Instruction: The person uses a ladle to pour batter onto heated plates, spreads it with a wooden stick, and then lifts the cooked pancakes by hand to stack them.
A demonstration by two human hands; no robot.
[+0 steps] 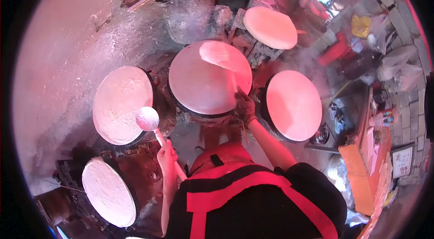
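Left hand [166,154] closes fully around the handle of my ladle [148,119], whose round white bowl hangs over the inner edge of the left griddle [121,103], apparently filled with pale batter. I judge the ladle to be light and stiff, though top-heavy when full; it is best held low on the handle, as I hold it, and kept level so the runny load does not spill. My right hand [244,105] rests at the near right rim of the middle griddle [208,78], curled on what seems to be a thin stick-like spreader, too small to make out clearly. A wet smear of batter [221,54] marks the far part of that smooth grey disc; it looks thin, soft and easily torn, so it would need lifting from its edge. Four other round griddles, at left, right [294,105], far right [270,27] and near left [107,191], carry pale, matte, flat sheets. Flour-like dust coats the rough wall [81,44] behind them. My apron straps [235,185] show as broad bands.
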